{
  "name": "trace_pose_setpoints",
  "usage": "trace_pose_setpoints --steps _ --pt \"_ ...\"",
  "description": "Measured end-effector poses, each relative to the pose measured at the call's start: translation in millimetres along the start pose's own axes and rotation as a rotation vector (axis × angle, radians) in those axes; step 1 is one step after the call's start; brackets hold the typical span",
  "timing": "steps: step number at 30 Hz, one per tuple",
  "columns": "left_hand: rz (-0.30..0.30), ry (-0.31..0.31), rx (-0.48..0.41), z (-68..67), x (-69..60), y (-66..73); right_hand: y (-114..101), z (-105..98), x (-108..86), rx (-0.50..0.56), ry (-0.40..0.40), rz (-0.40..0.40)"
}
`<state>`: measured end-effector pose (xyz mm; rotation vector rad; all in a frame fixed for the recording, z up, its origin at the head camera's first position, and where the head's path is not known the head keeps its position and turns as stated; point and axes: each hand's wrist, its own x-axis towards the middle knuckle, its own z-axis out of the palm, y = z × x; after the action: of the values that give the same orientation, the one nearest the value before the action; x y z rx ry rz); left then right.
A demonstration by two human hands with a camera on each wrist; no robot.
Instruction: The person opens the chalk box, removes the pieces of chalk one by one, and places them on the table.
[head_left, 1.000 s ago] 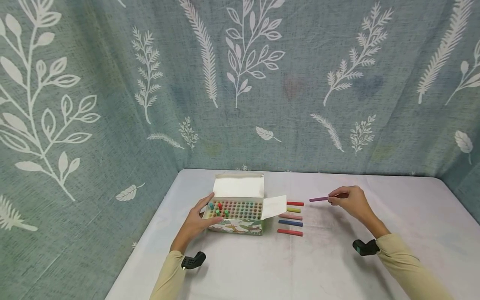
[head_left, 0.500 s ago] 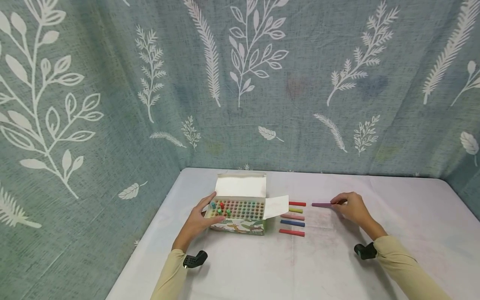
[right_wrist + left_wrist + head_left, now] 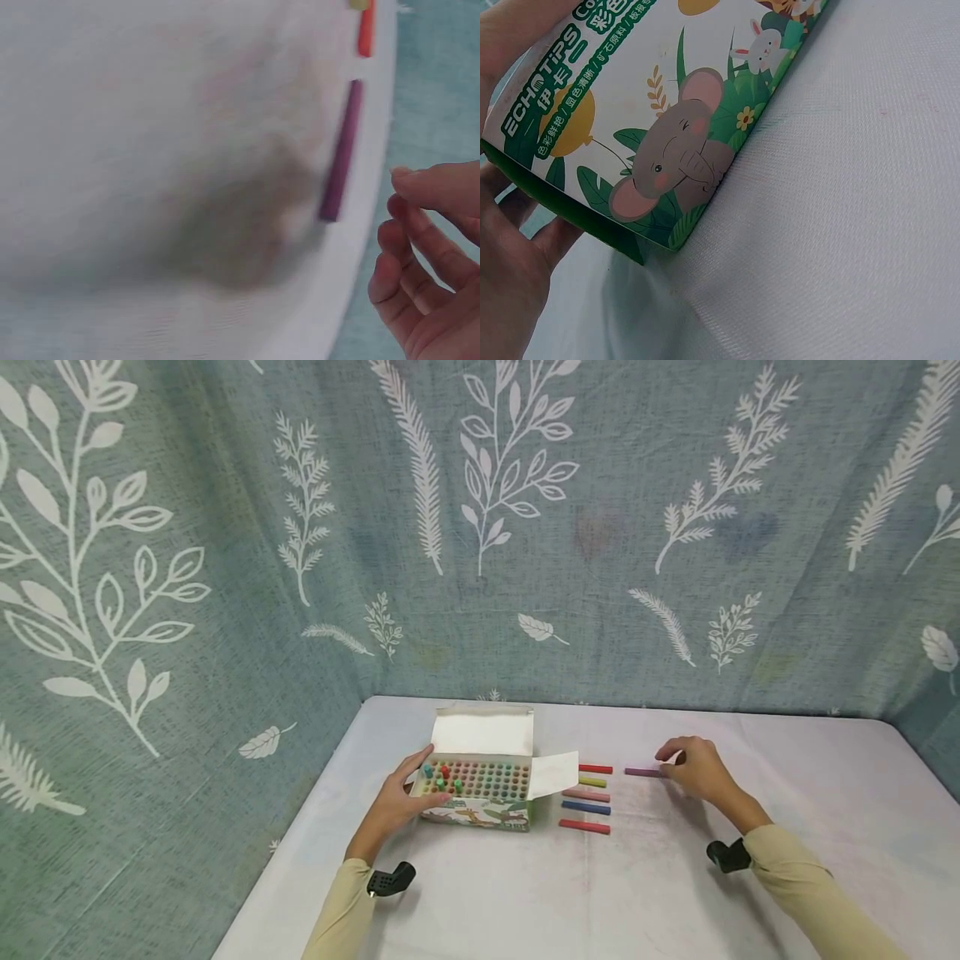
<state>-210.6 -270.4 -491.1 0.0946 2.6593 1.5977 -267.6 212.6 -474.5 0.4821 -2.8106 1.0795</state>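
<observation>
An open chalk box [image 3: 480, 815] with animal pictures on its front stands left of the table's middle. My left hand [image 3: 393, 795] grips its left end, thumb along the front edge and fingers round the far side. In the left wrist view the printed box wall [image 3: 667, 150] shows an elephant. A purple chalk stick [image 3: 642, 772] lies flat on the table to the right. Just above its right end is my right hand [image 3: 699, 768], with loosely curled fingers. The right wrist view shows a gap between that hand and the purple chalk stick [image 3: 343, 154].
Several chalk sticks lie in a column right of the box, among them a blue one [image 3: 586, 808] and a red one [image 3: 584, 827]. Inside the box, a holed insert [image 3: 487, 779] bears several upright chalks at its left. A patterned curtain [image 3: 480, 610] hangs behind the table.
My right hand has lowered the purple chalk to the table, let go of it and risen slightly. My left hand still holds the box.
</observation>
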Motion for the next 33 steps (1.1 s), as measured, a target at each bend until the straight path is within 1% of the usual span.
trace_pose_setpoints --steps 3,7,13,20,24,28,33 --pt "0.005 -0.001 0.001 -0.3 0.1 -0.8 -11.5 -3.4 5.5 0.003 0.006 -0.033" --pt "0.011 0.0 0.003 -0.9 -0.3 -1.0 -32.2 -5.7 10.9 0.034 -0.004 -0.081" --pt "0.027 -0.003 -0.006 -1.2 -0.7 -2.0 -68.7 -3.0 16.0 0.063 -0.023 -0.163" --pt "0.022 -0.002 -0.002 -0.4 0.0 -2.0 -107.1 0.4 21.5 0.108 -0.045 -0.262" --pt "0.027 -0.002 -0.014 -0.4 -0.1 -1.6 -125.0 3.1 26.0 0.116 -0.057 -0.311" --pt "0.027 -0.006 -0.023 -0.6 -0.8 -1.3 -141.2 6.3 29.2 0.124 -0.086 -0.339" --pt "0.035 -0.012 -0.018 -0.8 -1.1 -1.0 -156.1 11.8 32.6 0.128 -0.101 -0.376"
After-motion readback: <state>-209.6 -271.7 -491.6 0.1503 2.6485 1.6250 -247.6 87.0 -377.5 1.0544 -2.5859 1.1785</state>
